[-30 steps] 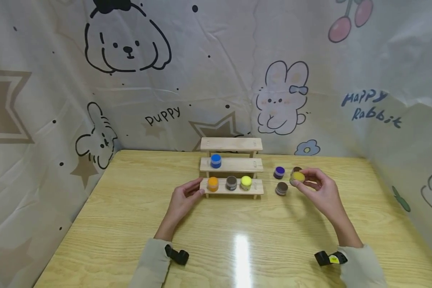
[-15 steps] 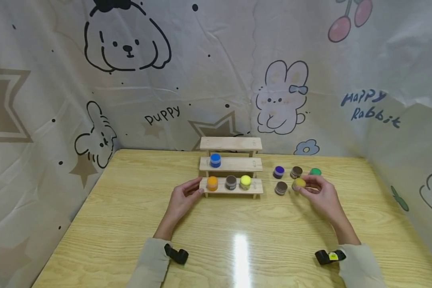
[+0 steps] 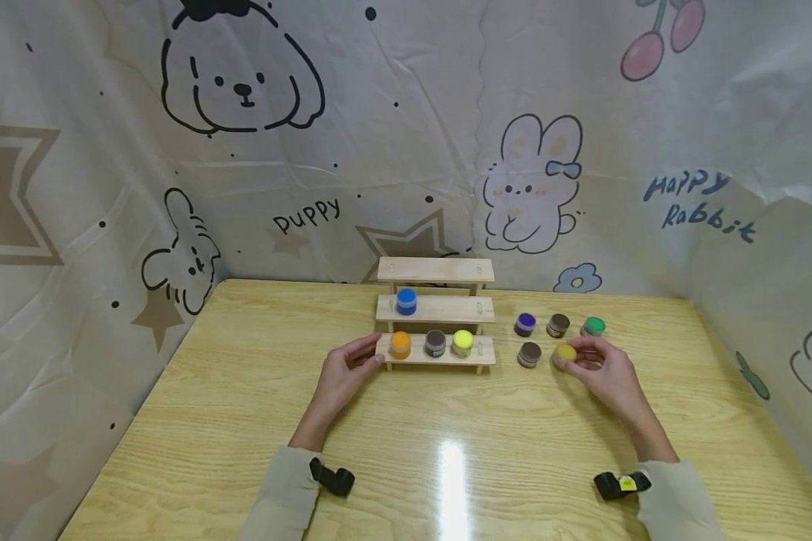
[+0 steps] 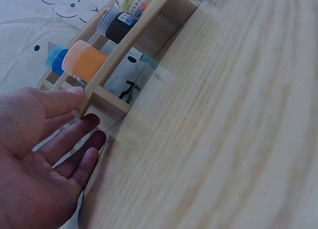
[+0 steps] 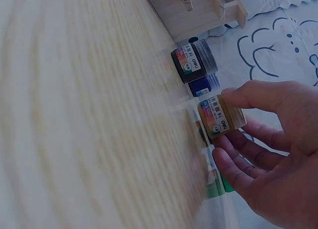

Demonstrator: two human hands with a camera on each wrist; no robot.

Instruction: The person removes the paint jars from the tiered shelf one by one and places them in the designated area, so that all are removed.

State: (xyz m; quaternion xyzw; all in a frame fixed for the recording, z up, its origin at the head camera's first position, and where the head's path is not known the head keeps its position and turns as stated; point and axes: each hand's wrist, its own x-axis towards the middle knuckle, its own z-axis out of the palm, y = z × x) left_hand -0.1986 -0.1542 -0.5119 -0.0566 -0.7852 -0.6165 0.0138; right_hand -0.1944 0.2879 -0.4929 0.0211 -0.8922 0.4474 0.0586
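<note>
My right hand (image 3: 602, 364) holds a dark-yellow paint jar (image 3: 565, 355) between thumb and fingers, low over the table. In the right wrist view the labelled side of this paint jar (image 5: 217, 114) shows, thumb at its lid. At the left end of the three-step wooden stand (image 3: 474, 351), my left hand (image 3: 345, 374) pinches the lowest step between thumb and index finger; its other fingers are loosely spread. That step bears an orange jar (image 3: 400, 345), a dark brown jar (image 3: 435, 343) and a bright yellow jar (image 3: 463, 343). A blue jar (image 3: 406, 301) is on the middle step.
Right of the stand are a purple jar (image 3: 525, 324), two dark brown jars, one at the back (image 3: 558, 325) and one in front (image 3: 529, 355), and a green jar (image 3: 592, 326) just beyond my right hand. A printed cloth (image 3: 406, 150) hangs behind the wooden table (image 3: 243, 421).
My right hand has lowered the dark-yellow jar slightly toward me and to the right, uncovering the back brown jar and the green jar. The left hand has stayed at the stand.
</note>
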